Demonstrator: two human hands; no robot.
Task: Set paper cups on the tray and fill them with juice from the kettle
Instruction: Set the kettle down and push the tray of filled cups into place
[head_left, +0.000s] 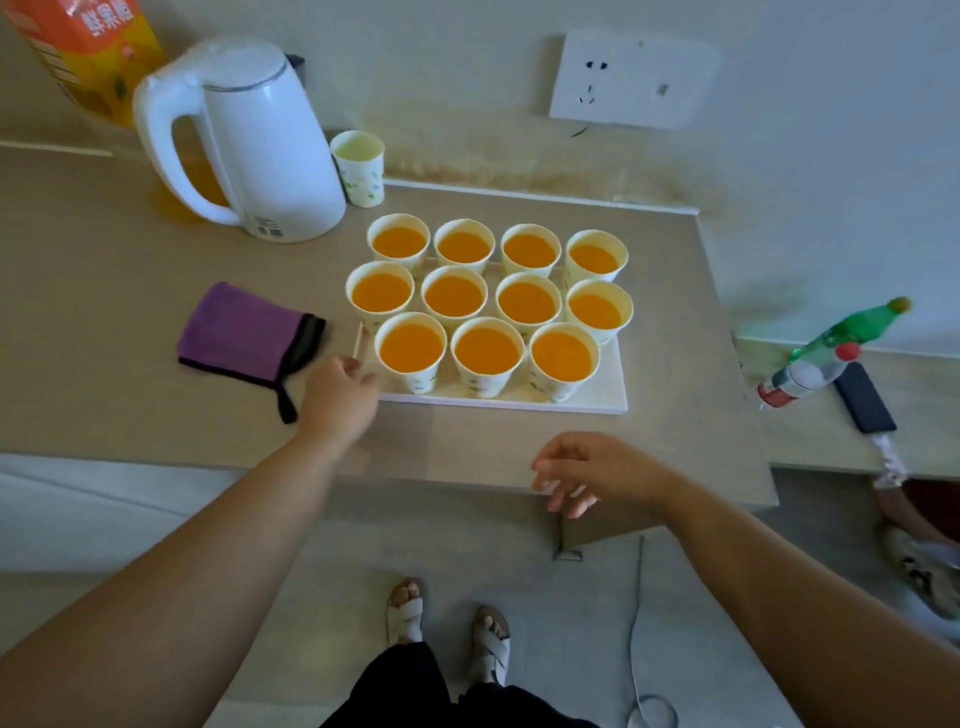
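Several paper cups (487, 349) filled with orange juice stand in three rows on the white tray (605, 397) in the middle of the table. The white kettle (270, 150) stands behind and to the left of the tray, its handle toward me. One more paper cup (359, 166), with no juice visible in it, stands beside the kettle off the tray. My left hand (340, 395) rests at the tray's near left corner with its fingers touching the tray's edge. My right hand (592, 475) hovers over the table's front edge, its fingers loose and holding nothing.
A purple cloth (244, 338) lies left of the tray. An orange juice carton (88, 52) stands behind the kettle. On a side surface at right lie a green bottle (852, 327), a red-capped bottle (802, 376) and a dark phone (865, 397). My feet and a cable are on the floor below.
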